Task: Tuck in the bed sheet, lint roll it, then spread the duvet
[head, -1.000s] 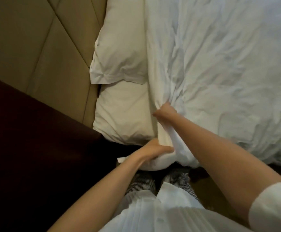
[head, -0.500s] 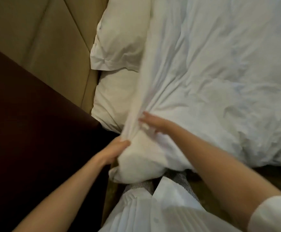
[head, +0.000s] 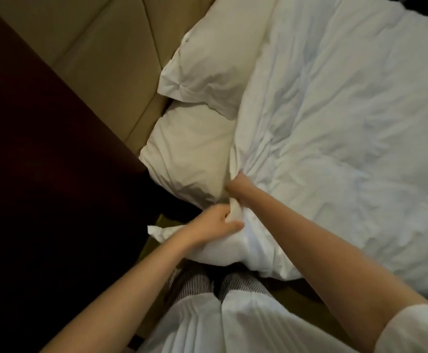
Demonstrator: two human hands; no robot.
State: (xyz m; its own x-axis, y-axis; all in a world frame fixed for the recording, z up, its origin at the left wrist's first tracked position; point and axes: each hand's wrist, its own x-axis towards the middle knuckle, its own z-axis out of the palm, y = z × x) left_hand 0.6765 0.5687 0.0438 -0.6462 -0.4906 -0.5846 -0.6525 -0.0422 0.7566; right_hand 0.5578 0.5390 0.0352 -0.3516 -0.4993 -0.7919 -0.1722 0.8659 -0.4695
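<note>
Your left hand (head: 214, 222) has its fingers curled tight round the near corner of the duvet (head: 335, 128), thumb on top. Your right hand (head: 238, 187) is dug into the fabric just above. Its fingertips are buried in the folds, but the cloth puckers into that fist, so it's gripping too. The duvet lies rumpled across the bed, its edge against the pillows (head: 192, 151), and the far side is cut off.

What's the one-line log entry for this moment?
stage: duvet spread | left hand: grips duvet corner | right hand: grips duvet edge beside pillow
</note>
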